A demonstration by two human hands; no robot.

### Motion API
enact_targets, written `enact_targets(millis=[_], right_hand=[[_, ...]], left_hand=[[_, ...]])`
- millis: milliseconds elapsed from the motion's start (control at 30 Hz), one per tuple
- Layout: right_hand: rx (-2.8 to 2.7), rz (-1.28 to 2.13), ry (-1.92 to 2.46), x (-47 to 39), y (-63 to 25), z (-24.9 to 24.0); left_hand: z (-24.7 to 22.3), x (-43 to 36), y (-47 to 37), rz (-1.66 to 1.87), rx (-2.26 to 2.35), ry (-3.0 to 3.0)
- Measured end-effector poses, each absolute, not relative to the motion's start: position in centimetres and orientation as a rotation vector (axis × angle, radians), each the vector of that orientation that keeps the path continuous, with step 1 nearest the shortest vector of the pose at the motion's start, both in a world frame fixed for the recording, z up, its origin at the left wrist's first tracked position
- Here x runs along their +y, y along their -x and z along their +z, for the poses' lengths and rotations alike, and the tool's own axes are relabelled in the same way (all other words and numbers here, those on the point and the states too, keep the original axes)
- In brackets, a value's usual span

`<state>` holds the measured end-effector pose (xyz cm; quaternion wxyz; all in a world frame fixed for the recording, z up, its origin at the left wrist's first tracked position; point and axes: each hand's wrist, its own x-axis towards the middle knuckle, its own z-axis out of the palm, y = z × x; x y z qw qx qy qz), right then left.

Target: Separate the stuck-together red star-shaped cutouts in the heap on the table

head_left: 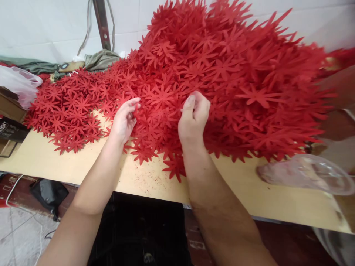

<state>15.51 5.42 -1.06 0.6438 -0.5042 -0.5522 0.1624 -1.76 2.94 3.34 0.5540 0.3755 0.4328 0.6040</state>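
A big heap of red flower-shaped cutouts, each with several narrow petals, covers most of the table. My left hand is over the heap's front part, its fingers curled in and the tips close together against the red. Whether a cutout is between those fingertips is hard to tell. To its right, my right hand is closed, thumb pressed along the bent forefinger. Anything in its grip is hidden by the fingers. Between the two hands lie more loose cutouts, and the hands do not touch each other.
A clear plastic cup lies on its side at the right of the pale wooden table. At the left are a white plastic bag and a cardboard box. Grey-green cloth sits by the tiled wall.
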Motion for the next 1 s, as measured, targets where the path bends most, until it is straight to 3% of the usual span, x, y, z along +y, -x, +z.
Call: enact_targets(millis=[100, 200, 400, 633, 1000], right_hand=[[-1.303, 0.089, 1.203, 4.7, -15.4, -0.7], [-1.473, 0.046, 1.151, 3.0, -14.2, 0.7], [-1.680, 0.339, 1.046, 1.2, -11.6, 1.6], [-1.354, 0.848, 1.027, 2.3, -11.7, 0.8], [-1.346, 0.899, 0.993, 2.1, -12.2, 1.5]], left_hand=[[2.9, 2.9, 1.6, 1.392, 0.993, -0.968], [2.6, 2.9, 1.3, 1.433, 0.977, -1.028], [2.2, 3.1, 0.7, 1.572, 1.002, -1.043], [2.4, 2.5, -0.2, 1.598, 1.079, -1.058], [2.9, 1.5, -0.5, 1.482, 1.073, -1.405]])
